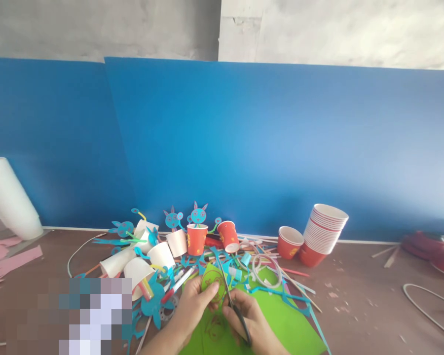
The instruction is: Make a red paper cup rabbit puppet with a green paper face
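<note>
My left hand point(198, 305) pinches a small piece of green paper point(211, 280) with a face drawn on it in dark lines. My right hand point(248, 315) is closed on black-handled scissors point(238, 312), whose blades point up and away beside the right edge of the piece. Beneath both hands lies a large green sheet point(281, 315), with another drawing partly visible on it. Blue paper scraps point(157, 298) and sticks surround the hands.
White and red paper cups, some with blue paper figures point(199, 216), stand or lie behind the hands. At right are a red cup point(290, 241) and a tall cup stack point(324, 229). Pink paper point(18, 261) and a white roll point(11, 199) are left; a blue panel point(244, 143) rises behind.
</note>
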